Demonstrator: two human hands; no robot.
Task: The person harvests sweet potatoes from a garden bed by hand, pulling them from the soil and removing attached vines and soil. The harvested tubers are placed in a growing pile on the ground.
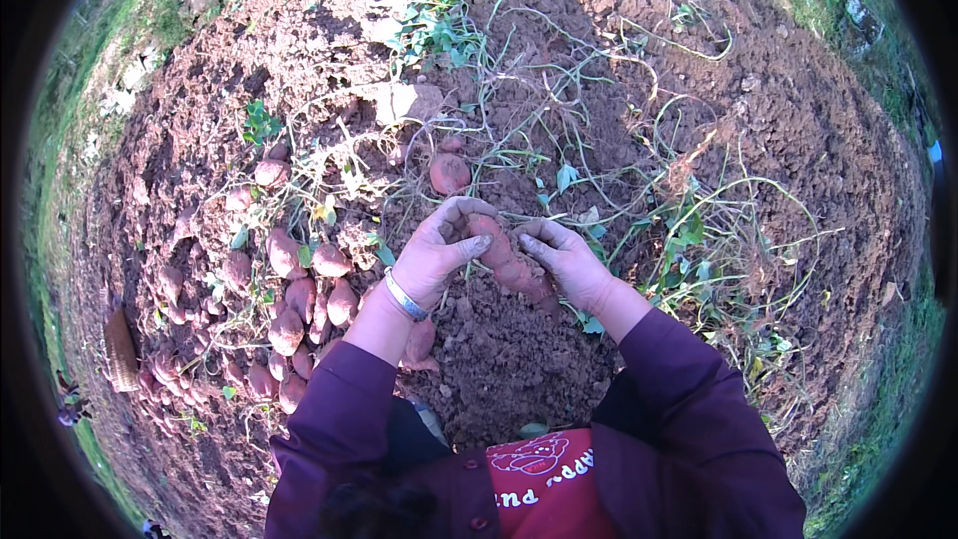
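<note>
My left hand (441, 245), with a bracelet at its wrist, grips the upper end of a long, lumpy red sweet potato (516, 269) between fingers and thumb. At the tuber's right side is my right hand (561, 254), its soiled thumb and fingertips bent close together against or just beside the skin; whether they press on it is unclear. The tuber slants down to the right above the loose soil. Just beyond my hands a rounder sweet potato (450, 174) lies on the ground among vines.
Many sweet potatoes (301, 298) lie in a spread to the left. Cut vines and roots (554, 82) trail across the clods ahead and to the right. A leafy bunch (441, 22) and a flat stone (408, 103) are farther off. A woven basket (120, 350) stands at far left.
</note>
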